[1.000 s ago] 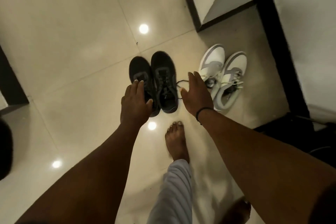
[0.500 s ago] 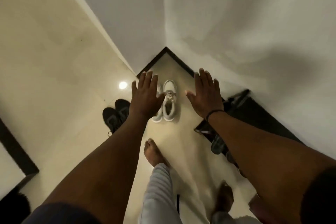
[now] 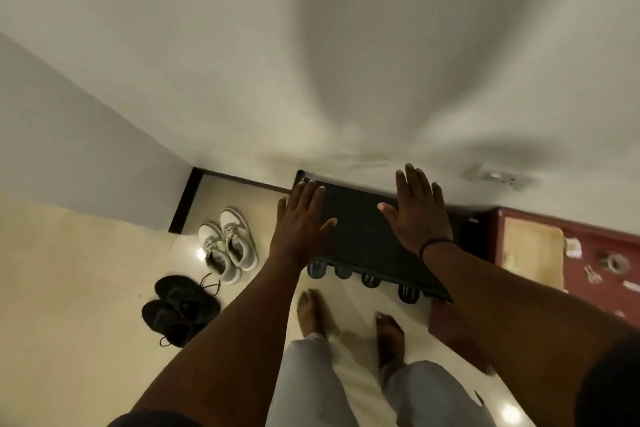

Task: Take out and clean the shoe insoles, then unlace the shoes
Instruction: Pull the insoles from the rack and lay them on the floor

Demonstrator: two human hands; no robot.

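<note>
Left hand (image 3: 300,222) and right hand (image 3: 417,215) hover flat, fingers spread, holding nothing, over a black rack (image 3: 363,239) at twelve o'clock. White shoes (image 3: 228,244) and black shoes (image 3: 180,308) lie on the floor (image 3: 69,288) at nine o'clock.

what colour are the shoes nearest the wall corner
White with grey panels, clearest in the head view.

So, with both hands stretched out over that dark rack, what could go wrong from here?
1. The black shoes lie on the floor to the person's left with laces trailing loose; a bare foot stepping back could catch one.
2. The floor looks glossy, with lamp glare, so bare feet might slip.
3. Both the left hand and right hand are open over the dark rack, away from both pairs; the white shoes wait untouched.
</note>
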